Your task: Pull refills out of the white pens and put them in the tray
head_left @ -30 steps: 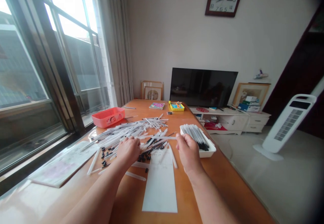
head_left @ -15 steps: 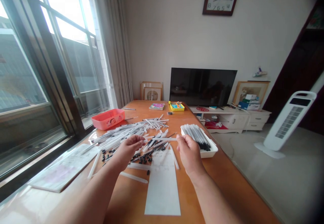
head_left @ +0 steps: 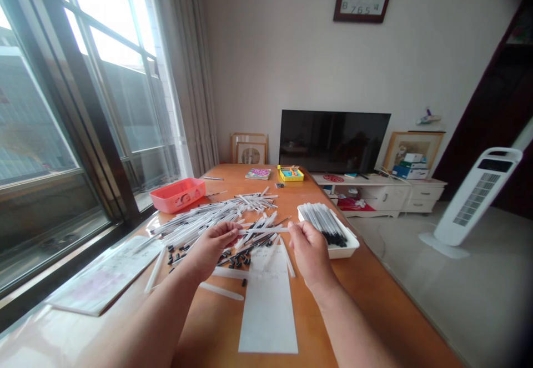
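Level between my two hands is a translucent white pen barrel (head_left: 266, 230). My left hand (head_left: 216, 243) pinches its left end, and the thumb and fingers of my right hand (head_left: 308, 248) close on its right end. Beneath and behind it spreads a heap of loose pen barrels (head_left: 204, 218) with thin dark refills among them. Small black pen plugs (head_left: 239, 261) lie scattered near my left hand. A long white paper strip (head_left: 268, 318) is on the table below the barrel. Beside my right hand, pens with black ends (head_left: 321, 223) fill a white tray (head_left: 353, 247).
A coral plastic box (head_left: 177, 195) stands by the window, with a booklet (head_left: 108, 276) nearer on the left. At the wooden table's (head_left: 358, 301) far end are a colourful book (head_left: 258, 174) and a yellow box (head_left: 291, 176). A tower fan (head_left: 470, 201) stands on the floor at right.
My hands have come slightly closer together, the right one shifting a little left. Both keep hold of the pen barrel.
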`<state>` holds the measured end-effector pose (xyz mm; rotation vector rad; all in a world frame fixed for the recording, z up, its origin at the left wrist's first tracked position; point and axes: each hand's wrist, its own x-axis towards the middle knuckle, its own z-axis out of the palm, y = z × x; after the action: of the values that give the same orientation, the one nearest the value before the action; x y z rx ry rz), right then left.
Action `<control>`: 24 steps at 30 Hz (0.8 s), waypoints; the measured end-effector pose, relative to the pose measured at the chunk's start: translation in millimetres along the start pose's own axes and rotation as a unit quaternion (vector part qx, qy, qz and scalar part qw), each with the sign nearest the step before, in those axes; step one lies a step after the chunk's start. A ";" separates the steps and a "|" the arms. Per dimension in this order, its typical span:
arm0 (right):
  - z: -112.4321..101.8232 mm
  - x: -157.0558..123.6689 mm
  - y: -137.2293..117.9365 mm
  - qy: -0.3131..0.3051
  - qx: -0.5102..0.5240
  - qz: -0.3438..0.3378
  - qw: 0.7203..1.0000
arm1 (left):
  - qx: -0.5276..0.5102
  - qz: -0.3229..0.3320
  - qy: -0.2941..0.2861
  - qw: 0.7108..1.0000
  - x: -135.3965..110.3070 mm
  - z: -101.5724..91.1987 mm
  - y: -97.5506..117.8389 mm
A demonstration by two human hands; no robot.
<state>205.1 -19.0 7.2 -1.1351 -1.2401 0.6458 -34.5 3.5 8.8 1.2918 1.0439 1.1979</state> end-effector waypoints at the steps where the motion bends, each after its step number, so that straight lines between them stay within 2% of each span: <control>1: 0.3 -0.3 -0.5 -0.003 0.000 0.001 1.000 | 0.000 0.000 -0.002 1.000 -0.1 0.3 0.2; 6: 2.0 -1.8 0.0 -0.016 0.001 0.005 1.000 | -0.011 -0.010 -0.005 1.000 -2.2 3.1 3.1; 10: 5.5 -4.1 3.9 -0.050 0.026 0.022 0.998 | -0.036 -0.021 0.011 0.999 -3.7 4.7 6.2; 13: 10.6 -8.3 4.9 -0.103 0.047 0.062 0.992 | -0.060 -0.021 0.033 0.997 -3.1 3.8 6.4; 16: 16.7 -14.2 3.0 -0.187 0.059 0.093 0.976 | -0.075 -0.021 0.053 0.996 -1.4 2.2 4.3; 19: 21.3 -19.1 1.3 -0.239 0.062 0.081 0.966 | -0.080 -0.026 0.065 0.994 -0.2 1.5 1.5; 24: 22.2 -22.0 -1.1 -0.254 0.055 0.047 0.964 | -0.104 -0.051 0.061 0.991 -1.4 5.6 -0.6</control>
<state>178.1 -31.8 -2.0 -0.9675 -1.5629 1.1136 -29.1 1.5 8.3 1.0027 1.0292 1.2835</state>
